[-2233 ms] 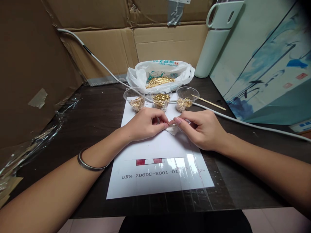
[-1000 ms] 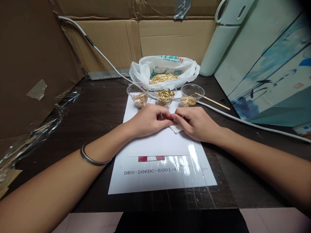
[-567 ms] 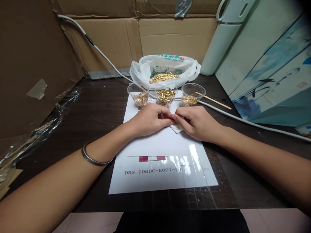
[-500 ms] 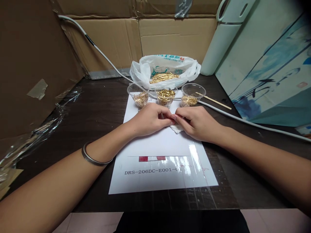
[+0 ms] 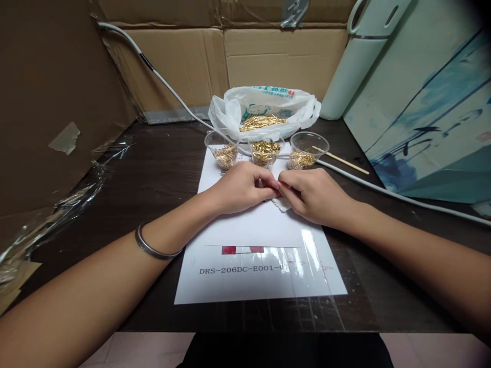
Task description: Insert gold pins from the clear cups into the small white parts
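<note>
My left hand (image 5: 241, 188) and my right hand (image 5: 312, 194) meet fingertip to fingertip above a white printed sheet (image 5: 257, 255) on the dark table. Both are closed in a pinch; whatever sits between the fingers is too small to make out. A small crumpled white piece (image 5: 283, 205) lies on the sheet just under my right fingers. Behind the hands stand three clear plastic cups (image 5: 265, 151) with small gold metal parts. Farther back a white plastic bag (image 5: 264, 105) holds more gold parts.
A thin wooden stick (image 5: 341, 160) rests on the right cup's rim. A white cable (image 5: 387, 191) runs across the table on the right. Cardboard walls (image 5: 53, 102) enclose left and back. A pale green flask (image 5: 353, 61) and a painted panel (image 5: 433, 112) stand right. Crumpled clear film (image 5: 57, 214) lies left.
The hands drew closer together since the earliest frame and have stayed pinched together over the sheet. The view has shifted slightly; nothing else moved.
</note>
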Available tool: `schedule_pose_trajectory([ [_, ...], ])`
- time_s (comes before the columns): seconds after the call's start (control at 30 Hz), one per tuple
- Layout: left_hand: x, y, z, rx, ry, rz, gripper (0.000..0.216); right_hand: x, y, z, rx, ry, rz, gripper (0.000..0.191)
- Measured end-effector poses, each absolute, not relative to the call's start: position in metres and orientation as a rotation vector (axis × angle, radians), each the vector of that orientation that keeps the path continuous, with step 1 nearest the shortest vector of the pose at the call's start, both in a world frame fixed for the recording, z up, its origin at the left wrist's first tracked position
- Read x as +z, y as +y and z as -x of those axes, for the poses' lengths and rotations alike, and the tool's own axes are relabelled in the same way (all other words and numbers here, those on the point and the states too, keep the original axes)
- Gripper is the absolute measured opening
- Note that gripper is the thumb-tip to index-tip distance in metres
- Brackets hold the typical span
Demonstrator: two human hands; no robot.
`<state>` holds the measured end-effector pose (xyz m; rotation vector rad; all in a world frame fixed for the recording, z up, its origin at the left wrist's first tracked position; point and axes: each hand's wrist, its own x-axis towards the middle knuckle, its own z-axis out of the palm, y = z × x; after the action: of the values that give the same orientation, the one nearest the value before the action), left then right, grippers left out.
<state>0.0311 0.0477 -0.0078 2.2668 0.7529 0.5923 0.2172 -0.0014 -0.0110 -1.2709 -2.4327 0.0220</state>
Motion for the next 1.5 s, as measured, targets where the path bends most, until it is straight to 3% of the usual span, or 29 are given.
schedule_pose_trajectory([
  [1.0, 0.002, 0.043, -0.027, 0.537, 0.714, -2.359, 0.016, -0.014, -0.004, -0.218, 0.177, -2.33, 1.238, 0.027],
  [1.23, 0.004, 0.045, -0.024, 0.5, 0.727, -2.393, 0.033, -0.015, -0.004, -0.216, 0.184, -2.313, 1.225, 0.031],
  [1.5, -0.001, 0.046, -0.025, 0.528, 0.717, -2.333, 0.019, -0.016, -0.003, -0.217, 0.216, -2.332, 1.266, 0.031],
])
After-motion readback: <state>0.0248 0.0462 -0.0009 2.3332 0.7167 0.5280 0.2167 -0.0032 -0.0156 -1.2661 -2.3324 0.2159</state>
